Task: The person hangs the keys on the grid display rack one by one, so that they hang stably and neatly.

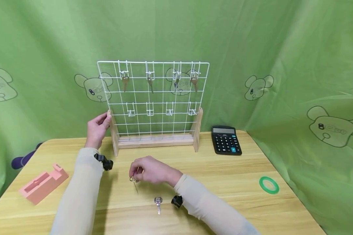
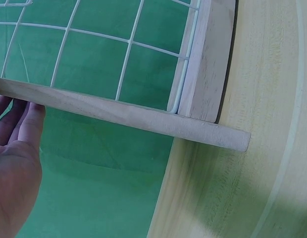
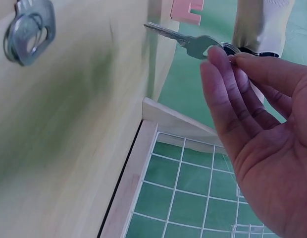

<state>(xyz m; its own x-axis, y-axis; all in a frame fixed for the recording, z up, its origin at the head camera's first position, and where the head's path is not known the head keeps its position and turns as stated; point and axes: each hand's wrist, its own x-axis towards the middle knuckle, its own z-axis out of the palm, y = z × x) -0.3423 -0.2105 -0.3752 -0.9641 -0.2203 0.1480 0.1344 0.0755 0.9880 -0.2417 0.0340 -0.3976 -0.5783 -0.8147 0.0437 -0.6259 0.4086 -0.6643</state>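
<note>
A green bear-print curtain (image 1: 223, 32) backs a wood-grain table (image 1: 232, 182). Along the table's back edge, left of centre, stands a wooden display stand (image 1: 156, 143) carrying a white wire grid (image 1: 162, 103). Two pale sleeves (image 1: 86, 176) reach in over the table; the left one lies between the stand and a pink slotted block (image 1: 44, 186). The left hand (image 1: 97, 128) grips the stand's left post near its top, fingertips partly hidden behind the wood. The right hand (image 1: 153, 170) is over the middle of the table, in front of the stand, thumb and fingers pinching the ring of a silver key (image 3: 195, 45), whose blade points out and downward. Near the back right corner lies a black calculator (image 1: 226, 140). The pink block, with a long recess in its top, sits near the left edge. A green tape roll (image 1: 269, 185) lies flat near the right edge. On the grid, upper hooks (image 1: 149, 77) hold four hanging keys (image 1: 125, 84), one per hook; four lower hooks (image 1: 150, 112) form a second row. A loose key (image 1: 158, 207) lies toward the front, just beside the right wrist's black camera (image 1: 177, 201).
</note>
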